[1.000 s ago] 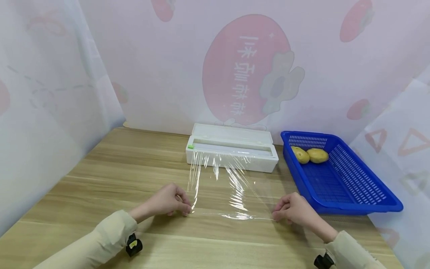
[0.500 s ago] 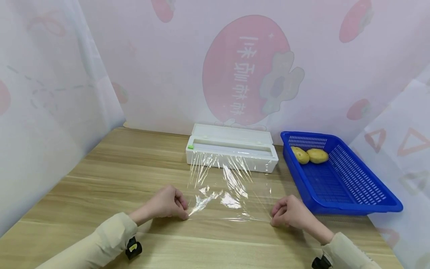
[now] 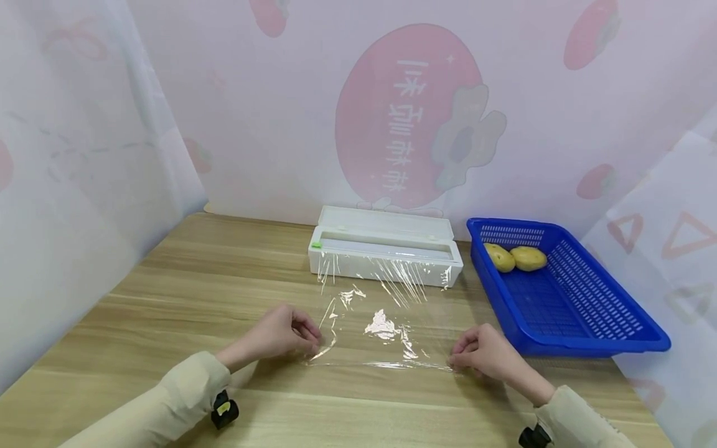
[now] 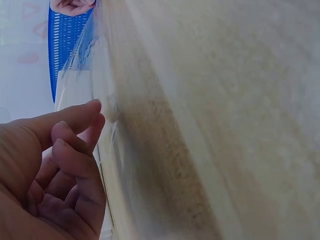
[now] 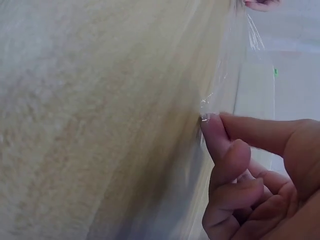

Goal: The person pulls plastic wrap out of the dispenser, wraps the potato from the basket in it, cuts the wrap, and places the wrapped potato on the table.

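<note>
A sheet of clear plastic wrap (image 3: 382, 325) stretches toward me over the wooden table (image 3: 185, 298) from a white dispenser box (image 3: 386, 264). The box's lid stands raised at the back, and a small green slider (image 3: 316, 245) sits at its left end. My left hand (image 3: 287, 334) pinches with thumb and forefinger at the near left corner of the film. At the opposite near corner, my right hand (image 3: 486, 353) grips the film, and the right wrist view shows it bunched at the fingertips (image 5: 212, 122). The film's front edge runs between both hands, low over the table.
To the right of the dispenser stands a blue plastic basket (image 3: 566, 343), close beside my right hand. Two yellow potatoes (image 3: 529, 258) lie at its far left corner. A printed cloth backdrop (image 3: 269, 124) closes off the back and sides.
My left hand has drawn slightly forward and to the right over the last half second. The right hand has come a little nearer to me, and the film's glints have shifted as it slackens.
</note>
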A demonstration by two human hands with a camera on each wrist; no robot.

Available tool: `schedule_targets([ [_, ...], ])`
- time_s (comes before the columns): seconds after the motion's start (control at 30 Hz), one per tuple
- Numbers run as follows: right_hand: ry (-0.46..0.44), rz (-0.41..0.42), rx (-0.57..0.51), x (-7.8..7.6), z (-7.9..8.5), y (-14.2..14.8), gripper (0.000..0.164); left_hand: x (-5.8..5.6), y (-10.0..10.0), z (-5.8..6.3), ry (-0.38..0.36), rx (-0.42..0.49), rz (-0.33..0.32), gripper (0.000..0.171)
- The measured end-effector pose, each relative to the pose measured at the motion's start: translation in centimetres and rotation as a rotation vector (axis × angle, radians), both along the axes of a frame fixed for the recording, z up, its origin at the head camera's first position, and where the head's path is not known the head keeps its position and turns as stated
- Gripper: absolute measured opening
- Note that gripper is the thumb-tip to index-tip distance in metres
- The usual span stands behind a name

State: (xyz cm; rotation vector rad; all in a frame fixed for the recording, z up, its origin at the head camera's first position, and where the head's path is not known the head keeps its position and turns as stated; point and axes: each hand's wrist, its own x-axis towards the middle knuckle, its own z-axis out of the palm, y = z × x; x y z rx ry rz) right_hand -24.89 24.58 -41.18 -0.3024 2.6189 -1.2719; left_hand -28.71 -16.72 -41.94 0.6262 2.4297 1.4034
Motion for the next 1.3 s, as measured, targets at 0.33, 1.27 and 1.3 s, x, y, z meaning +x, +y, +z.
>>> schedule_targets([
  [0.33, 0.059, 0.021, 0.047, -0.02, -0.16, -0.21, 0.024, -0.53, 0.19, -0.34, -0.016, 0.004, -0.04, 0.023],
  [1.27, -0.001, 0.014, 0.004, -0.18, -0.1, 0.58, 0.023, -0.6, 0.45, 0.13, -0.075, -0.034, 0.008, 0.022],
  [1.3, -0.006, 0.007, -0.003, -0.14, -0.06, 0.59, 0.021, -0.61, 0.46, 0.12, -0.078, -0.034, 0.008, 0.022],
])
